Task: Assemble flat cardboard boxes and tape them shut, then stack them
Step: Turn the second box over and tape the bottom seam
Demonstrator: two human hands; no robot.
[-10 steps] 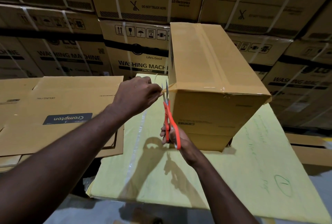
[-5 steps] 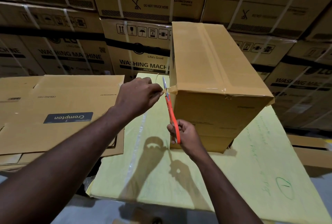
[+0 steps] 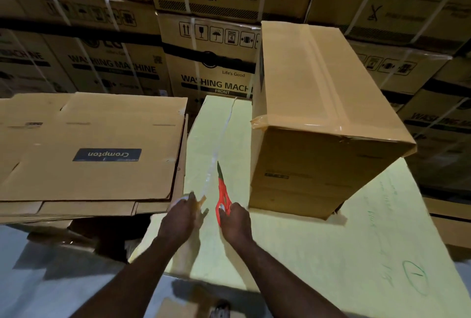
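Fingers of the left hand [image 3: 178, 220] clutch a blurred tape roll [image 3: 181, 199]; the right hand [image 3: 235, 222] grips orange scissors [image 3: 222, 191], blades closed. Both have dropped low, away from the corner of the taped box [image 3: 318, 126], which stands beyond on the yellow sheet [image 3: 305, 254]

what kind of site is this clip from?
Likely a warehouse packing area: strapped washing-machine cartons stacked behind, flat Crompton cartons piled at left, a taped box on the yellow sheet.

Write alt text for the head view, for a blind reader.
A person's right hand holds orange scissors and the left hand grips a tape roll, before a taped cardboard box on a pale yellow sheet. Flattened boxes lie stacked at left.
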